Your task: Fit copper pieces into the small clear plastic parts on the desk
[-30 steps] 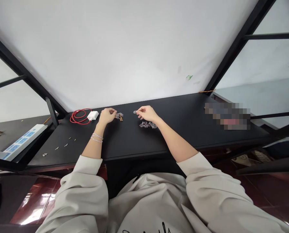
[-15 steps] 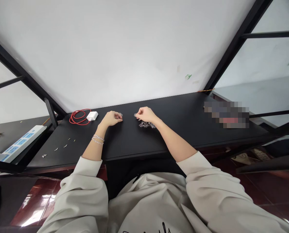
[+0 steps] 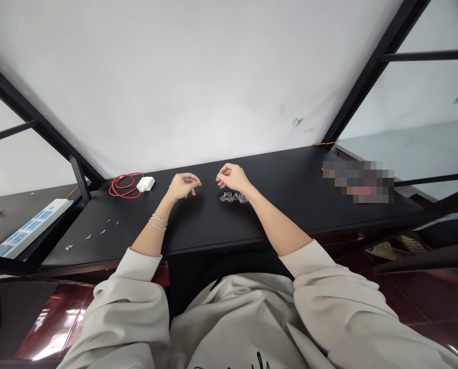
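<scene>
My left hand [image 3: 183,186] hovers over the black table [image 3: 198,230], with thumb and fingers apart and nothing visible between them. To its right, my right hand [image 3: 232,177] has its fingers curled together in a pinch. Whatever is in that pinch, if anything, is too small or hidden to make out. A little cluster of clear, shiny pieces [image 3: 233,197] lies on the tabletop just below my right hand, nearer to me. Silvery bracelets [image 3: 158,222] circle my left wrist.
Left of my hands lie a white power adapter [image 3: 145,184] and a coiled red cable [image 3: 123,185]. Several tiny pieces [image 3: 103,231] are scattered at the table's left. A white power strip [image 3: 38,225] stands beyond that edge. A blurred-out object [image 3: 359,182] is at the right.
My left fingers have opened, and the clear piece in them no longer shows. My right hand has lifted slightly; the clear piece at its fingertips is out of sight.
</scene>
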{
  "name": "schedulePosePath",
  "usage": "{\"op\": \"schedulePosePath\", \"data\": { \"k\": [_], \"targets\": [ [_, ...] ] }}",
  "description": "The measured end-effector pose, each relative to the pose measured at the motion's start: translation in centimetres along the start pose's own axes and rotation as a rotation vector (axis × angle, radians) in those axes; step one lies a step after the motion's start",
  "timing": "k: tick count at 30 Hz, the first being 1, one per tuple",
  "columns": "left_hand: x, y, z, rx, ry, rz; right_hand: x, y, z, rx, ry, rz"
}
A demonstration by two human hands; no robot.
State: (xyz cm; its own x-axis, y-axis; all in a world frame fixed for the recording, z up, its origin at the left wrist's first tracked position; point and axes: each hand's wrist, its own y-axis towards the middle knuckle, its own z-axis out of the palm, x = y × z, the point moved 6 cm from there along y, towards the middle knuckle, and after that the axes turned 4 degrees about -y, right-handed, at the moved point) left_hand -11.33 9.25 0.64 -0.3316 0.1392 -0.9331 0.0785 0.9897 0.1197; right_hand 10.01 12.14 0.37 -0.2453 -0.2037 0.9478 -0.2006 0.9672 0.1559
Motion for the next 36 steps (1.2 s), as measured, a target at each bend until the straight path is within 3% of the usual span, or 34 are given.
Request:
{"op": "schedulePosePath", "data": {
  "k": [4, 8, 11, 17, 36],
  "targets": [
    [-0.6, -0.3, 1.0, 0.016, 0.016, 0.053, 0.1, 0.1, 0.1, -0.003, -0.004, -0.042],
    [-0.9, -0.5, 1.8, 0.025, -0.013, 0.088, 0.1, 0.1, 0.7, 0.090, 0.020, -0.074],
    [-1.1, -0.5, 2.3, 0.011, -0.091, 0.115, -0.1, 0.0, 1.1, 0.165, 0.079, -0.069],
    [-0.5, -0.4, 3.1, 0.032, -0.130, 0.116, 0.0, -0.3, 1.5, 0.196, 0.232, -0.028],
    [-0.2, -0.2, 3.2, 0.036, -0.156, 0.131, 0.6, -0.9, 1.6, 0.244, 0.273, 0.025]
  ]
}}
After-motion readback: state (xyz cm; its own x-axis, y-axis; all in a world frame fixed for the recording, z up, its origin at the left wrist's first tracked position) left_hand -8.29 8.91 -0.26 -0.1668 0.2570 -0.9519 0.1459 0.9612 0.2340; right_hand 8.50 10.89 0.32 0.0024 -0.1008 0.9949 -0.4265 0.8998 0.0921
